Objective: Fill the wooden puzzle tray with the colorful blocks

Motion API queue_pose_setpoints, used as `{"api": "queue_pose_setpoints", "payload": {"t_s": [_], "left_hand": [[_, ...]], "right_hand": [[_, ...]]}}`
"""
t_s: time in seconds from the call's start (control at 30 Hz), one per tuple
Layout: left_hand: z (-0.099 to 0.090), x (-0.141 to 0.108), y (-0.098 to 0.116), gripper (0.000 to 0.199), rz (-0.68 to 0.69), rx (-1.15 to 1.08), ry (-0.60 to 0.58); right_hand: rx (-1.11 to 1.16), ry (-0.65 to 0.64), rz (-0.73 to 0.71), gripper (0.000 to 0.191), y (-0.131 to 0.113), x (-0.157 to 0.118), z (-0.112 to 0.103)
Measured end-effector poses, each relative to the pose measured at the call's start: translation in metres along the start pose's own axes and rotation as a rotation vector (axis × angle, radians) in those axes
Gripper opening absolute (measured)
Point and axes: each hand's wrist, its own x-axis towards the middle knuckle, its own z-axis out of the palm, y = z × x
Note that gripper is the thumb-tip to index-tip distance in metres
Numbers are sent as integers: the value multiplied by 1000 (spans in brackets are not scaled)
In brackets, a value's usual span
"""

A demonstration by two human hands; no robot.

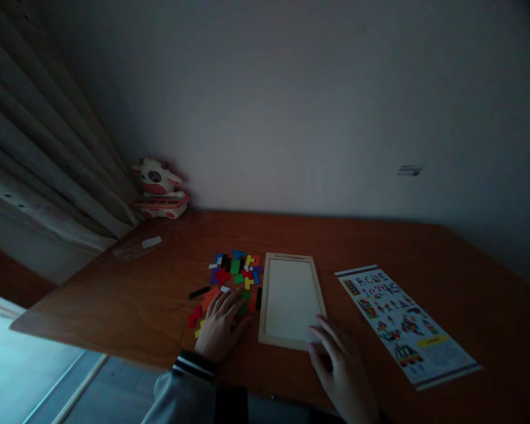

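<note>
Many flat coloured puzzle pieces (pixel 235 267) lie loose on the table, left of a shallow wooden tray. My left hand (pixel 221 324) rests over the nearer pieces with its fingers stretched out, hiding some of them. A green piece (pixel 244 302) shows beside its fingertips, and a red piece (pixel 195 316) lies to its left. The wooden tray (pixel 262 318) has a pale base with no pieces on it. At the tray's lower right corner is my right hand (pixel 342 365), fingers apart and holding nothing; its fingertips are over or against the frame.
A printed pattern sheet (pixel 406 324) lies on the wooden table (pixel 362 241) at the right. At the back left stands a cow-shaped toy (pixel 159 188) with a keyboard. Near it lies a clear plastic bag (pixel 135 249). A curtain (pixel 39 129) hangs at the left.
</note>
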Motion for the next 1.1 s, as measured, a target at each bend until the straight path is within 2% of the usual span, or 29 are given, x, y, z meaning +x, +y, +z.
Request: {"api": "queue_pose_setpoints", "payload": {"t_s": [0.27, 0.33, 0.4, 0.5, 0.57, 0.67, 0.77, 0.83, 0.97, 1.1], "left_hand": [[-10, 18, -4, 35, 63, -115, -56], [-15, 16, -8, 36, 52, -94, -25], [-19, 5, -14, 34, -33, -5, 70], [-21, -22, -23, 35, -257, 169, 222], [-20, -39, -27, 50, -332, 235, 189], [-17, -48, -30, 64, -328, 274, 28], [-15, -35, -31, 59, -318, 263, -99], [-17, -21, -33, 56, -325, 239, -136], [-21, 4, -36, 50, -231, 145, -131], [-22, 17, -43, 39, -165, 44, -77]], "right_hand": [[0, -10, -9, 31, 1, 2, -1], [-1, -7, -10, 31, 2, 1, -1], [1, 3, -15, 32, 3, 1, 0], [7, 19, -28, 33, 5, 0, 3], [5, 19, -23, 34, 6, 0, 4], [-5, 41, -4, 37, 8, 0, 5], [-5, 76, 24, 40, 10, 0, 5], [-2, 90, 37, 42, 11, 0, 6], [-8, 104, 33, 42, 12, 0, 5], [-25, 92, 5, 41, 13, 1, 4]]}}
